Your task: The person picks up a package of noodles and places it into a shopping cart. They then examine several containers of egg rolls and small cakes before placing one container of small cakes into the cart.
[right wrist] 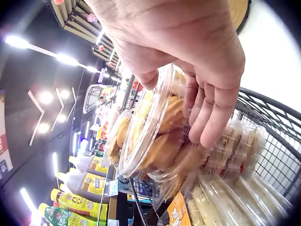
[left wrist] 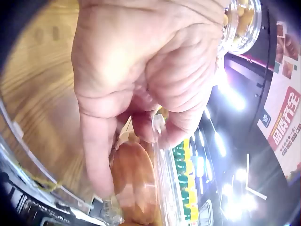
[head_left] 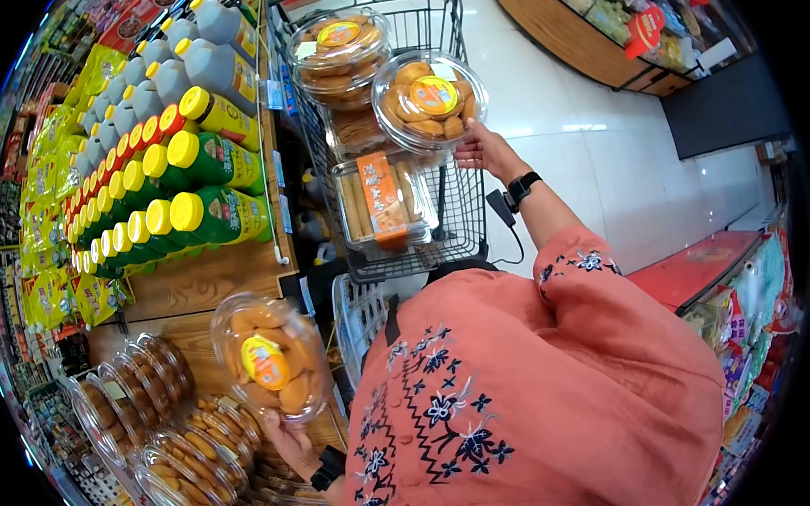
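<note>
My left hand [head_left: 293,446] pinches the rim of a round clear plastic tub of pastries [head_left: 247,328], which has a yellow-and-orange label, beside the wooden shelf. In the left wrist view, the thumb and fingers grip the lid edge, with brown pastries [left wrist: 134,181] showing through the plastic. Over the shopping cart [head_left: 379,273], my right hand [head_left: 491,154] grips the edge of a second round tub of pastries [head_left: 400,101]. The right wrist view shows this tub [right wrist: 164,117] tilted, its lid rim between thumb and fingers. Another pastry tub [head_left: 327,77] sits beyond it in the cart.
A rectangular box of rolls [head_left: 412,195] with an orange band lies in the cart. Stacked pastry tubs [head_left: 185,470] fill the near shelf [head_left: 187,283]. Rows of yellow-capped bottles [head_left: 216,215] stand farther along. A red platform [head_left: 700,265] stands across the white floor [head_left: 563,172].
</note>
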Available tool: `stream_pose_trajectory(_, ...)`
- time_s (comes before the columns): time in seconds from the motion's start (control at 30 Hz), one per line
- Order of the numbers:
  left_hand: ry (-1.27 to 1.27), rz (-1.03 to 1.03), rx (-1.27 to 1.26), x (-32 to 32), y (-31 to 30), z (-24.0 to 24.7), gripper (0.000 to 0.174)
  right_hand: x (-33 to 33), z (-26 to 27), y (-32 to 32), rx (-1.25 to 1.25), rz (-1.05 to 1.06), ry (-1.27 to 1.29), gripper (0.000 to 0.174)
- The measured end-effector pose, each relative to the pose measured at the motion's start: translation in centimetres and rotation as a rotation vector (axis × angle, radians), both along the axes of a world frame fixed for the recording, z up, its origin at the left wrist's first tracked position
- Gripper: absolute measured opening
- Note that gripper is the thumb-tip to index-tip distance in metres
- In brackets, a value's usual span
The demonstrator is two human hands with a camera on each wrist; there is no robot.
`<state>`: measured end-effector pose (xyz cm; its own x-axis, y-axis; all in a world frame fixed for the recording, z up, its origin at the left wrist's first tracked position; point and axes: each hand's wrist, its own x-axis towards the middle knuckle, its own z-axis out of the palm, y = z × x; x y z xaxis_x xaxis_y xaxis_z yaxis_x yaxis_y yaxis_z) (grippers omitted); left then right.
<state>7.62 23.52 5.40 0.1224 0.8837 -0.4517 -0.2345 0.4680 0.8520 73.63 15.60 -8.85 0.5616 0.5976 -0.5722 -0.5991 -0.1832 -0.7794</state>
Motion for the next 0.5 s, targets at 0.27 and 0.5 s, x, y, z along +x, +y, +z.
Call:
stream_pose_trajectory(0.27, -0.123, -0.307, 0.01, 11.5, 3.7, -0.5, 0.036, 0.9, -2.9, -0.2, -0.044, -0.177, -0.167, 0.054)
stream_pose_trajectory(0.5, -0.185, -0.602, 0.071, 27.0, 9.6, 1.1, 0.032, -0.1, -2.7, -1.0, -0.01, -0.25, -0.116, 0.052)
